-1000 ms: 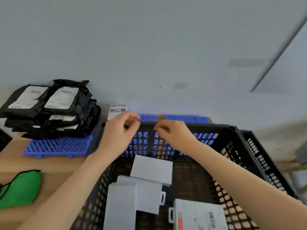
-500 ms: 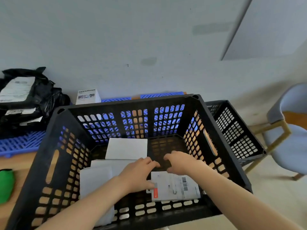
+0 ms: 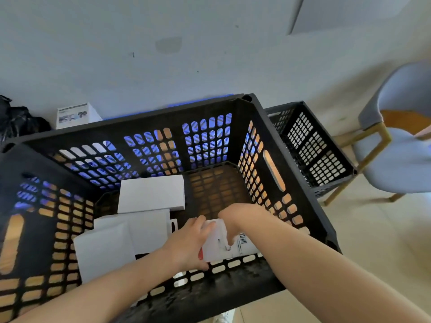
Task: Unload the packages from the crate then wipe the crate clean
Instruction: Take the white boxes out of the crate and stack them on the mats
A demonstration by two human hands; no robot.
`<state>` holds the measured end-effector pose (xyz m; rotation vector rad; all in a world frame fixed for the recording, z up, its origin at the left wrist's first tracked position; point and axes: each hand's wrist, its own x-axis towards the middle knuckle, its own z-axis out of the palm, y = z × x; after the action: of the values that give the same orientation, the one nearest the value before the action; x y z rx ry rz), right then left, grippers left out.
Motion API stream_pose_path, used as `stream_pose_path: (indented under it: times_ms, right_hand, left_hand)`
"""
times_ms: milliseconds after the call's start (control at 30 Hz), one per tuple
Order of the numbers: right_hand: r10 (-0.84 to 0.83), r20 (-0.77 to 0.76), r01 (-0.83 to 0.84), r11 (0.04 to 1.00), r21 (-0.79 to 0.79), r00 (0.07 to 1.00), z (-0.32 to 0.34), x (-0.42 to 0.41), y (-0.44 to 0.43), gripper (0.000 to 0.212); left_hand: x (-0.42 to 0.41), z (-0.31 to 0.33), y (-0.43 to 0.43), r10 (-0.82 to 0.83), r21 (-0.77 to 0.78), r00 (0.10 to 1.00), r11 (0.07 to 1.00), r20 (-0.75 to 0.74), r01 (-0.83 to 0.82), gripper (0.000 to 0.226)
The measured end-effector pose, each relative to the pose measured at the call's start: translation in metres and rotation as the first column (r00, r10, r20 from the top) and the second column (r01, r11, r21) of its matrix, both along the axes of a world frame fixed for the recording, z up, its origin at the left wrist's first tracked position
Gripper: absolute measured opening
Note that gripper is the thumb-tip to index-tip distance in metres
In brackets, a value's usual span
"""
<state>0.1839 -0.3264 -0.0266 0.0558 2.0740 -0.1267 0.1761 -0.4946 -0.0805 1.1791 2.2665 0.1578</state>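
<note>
A big black lattice crate [image 3: 272, 145] fills the view. Inside lie three plain white boxes, one at the back [image 3: 151, 193], one in the middle [image 3: 149, 229], one at the near left [image 3: 102, 255]. At the near right lies a white package with a barcode and a red mark [image 3: 219, 247]. My left hand [image 3: 189, 243] grips that package's left edge. My right hand [image 3: 233, 220] curls over its top edge, fingers bent down on it. Both forearms reach in over the near wall.
A second black crate [image 3: 310, 145] stands behind on the right, beside a blue-grey chair [image 3: 396, 157]. A white labelled box [image 3: 74, 115] and black bagged parcels [image 3: 16, 120] sit behind the crate at left. A blue grid mat shows through the lattice.
Both hands dropped from the crate's far rim down into it and took hold of the barcoded package. The view tilted down and closer to the crate.
</note>
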Motion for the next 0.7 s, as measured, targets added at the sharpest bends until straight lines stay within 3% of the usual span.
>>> stream_pose_path:
  times_ms: [133,233,367,467,567,700]
  right_hand:
    - [-0.009,-0.033,0.008,1.0,-0.004,0.999,0.006,-0.002,0.004,0.058]
    - [-0.032,-0.143,0.027,0.999,-0.034,0.989,0.019,0.0,0.006,0.064]
    - [-0.243,-0.345,0.161,0.955,-0.25,0.906,0.035,0.003,0.004,0.049]
    - [-0.311,-0.435,0.156,0.921,-0.357,0.845,0.048,0.002,-0.001,0.036]
    - [-0.299,-0.48,0.107,0.916,-0.387,0.825,0.064,0.0,-0.007,0.041]
    - [-0.385,-0.509,0.065,0.841,-0.538,0.769,0.086,0.001,-0.013,0.051]
  left_hand:
    - [-0.009,0.006,-0.002,-0.021,0.063,1.0,0.998,-0.002,0.021,0.099]
    - [-0.024,0.026,-0.01,-0.111,0.091,0.989,0.989,-0.096,0.119,0.093]
    - [-0.04,0.053,-0.028,-0.105,0.155,0.975,0.978,-0.195,0.137,0.092]
    - [-0.048,0.076,-0.046,-0.038,0.197,0.968,0.976,-0.247,0.088,0.095]
    - [-0.054,0.103,-0.067,-0.009,0.186,0.953,0.98,-0.304,0.069,0.094]
    - [-0.061,0.133,-0.095,0.035,0.257,0.903,0.963,-0.428,0.085,0.093]
